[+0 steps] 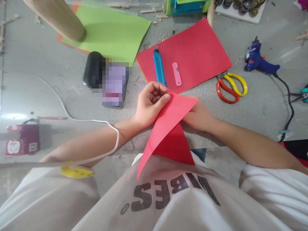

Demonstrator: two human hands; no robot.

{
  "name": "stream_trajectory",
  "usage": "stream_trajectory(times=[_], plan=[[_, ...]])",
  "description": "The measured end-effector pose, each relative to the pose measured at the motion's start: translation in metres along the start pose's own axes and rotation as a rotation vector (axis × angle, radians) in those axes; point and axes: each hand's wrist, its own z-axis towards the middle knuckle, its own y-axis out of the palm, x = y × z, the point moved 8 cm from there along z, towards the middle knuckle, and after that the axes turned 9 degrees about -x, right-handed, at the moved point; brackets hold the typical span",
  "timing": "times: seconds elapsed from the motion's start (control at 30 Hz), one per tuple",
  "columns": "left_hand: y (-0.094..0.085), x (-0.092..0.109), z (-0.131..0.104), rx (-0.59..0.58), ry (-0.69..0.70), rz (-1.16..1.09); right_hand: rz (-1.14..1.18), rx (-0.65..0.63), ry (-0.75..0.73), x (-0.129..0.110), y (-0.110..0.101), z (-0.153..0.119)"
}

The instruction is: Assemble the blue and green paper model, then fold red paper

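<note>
- The grey table fills the upper part of the view, with its near edge close to the person's body.
- The white shirt, printed with dark letters, takes up the bottom of the view.
- A flat red sheet lies on the table beyond both hands, orange showing along its edge.
- A green sheet lies to its left, also with orange showing at the edge, and a rounded wooden post in front of part of it.
- The bent red sheet is held up at the table's near edge, in front of the shirt; its brighter flap crosses over a darker panel, and one corner hangs down over the shirt.
- The left hand pinches the upper edge of that bent sheet, thumb lying on top and the other fingers curled in.
- The right hand is at the sheet's other side, partly behind it; its fingers are hidden, so I cannot tell whether they pinch or merely support.
- A blue glue gun lies on the table to the far right.
- Scissors with one red and one yellow handle lie beside the flat sheet's right corner.
- A blue cutter lies on the flat red sheet, its lower end just beside the left hand.
- A small pink knife lies on the same sheet, right of the cutter and apart from it.
</note>
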Motion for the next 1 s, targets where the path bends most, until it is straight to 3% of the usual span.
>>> stream_trajectory(times=[0.23,0.43,0.5,0.7,0.8,1.0], plan=[[0.006,0.004,-0.006,-0.078,0.039,0.079,-0.055,0.192,0.017,0.012,-0.016,-0.006],[0.013,0.003,-0.007,-0.187,0.016,0.061,-0.142,0.268,-0.042,0.02,-0.032,-0.01],[0.018,0.001,-0.012,-0.196,-0.039,-0.047,-0.129,0.27,-0.07,0.012,-0.035,-0.009],[0.042,-0.009,-0.045,-0.18,-0.38,-0.393,-0.025,0.375,-0.112,-0.006,-0.057,-0.007],[0.05,-0.009,-0.05,-0.222,-0.423,-0.477,0.005,0.378,-0.094,-0.006,-0.063,-0.007],[0.051,-0.014,-0.037,-0.262,-0.412,-0.532,-0.021,0.352,0.01,-0.003,-0.06,-0.009]])
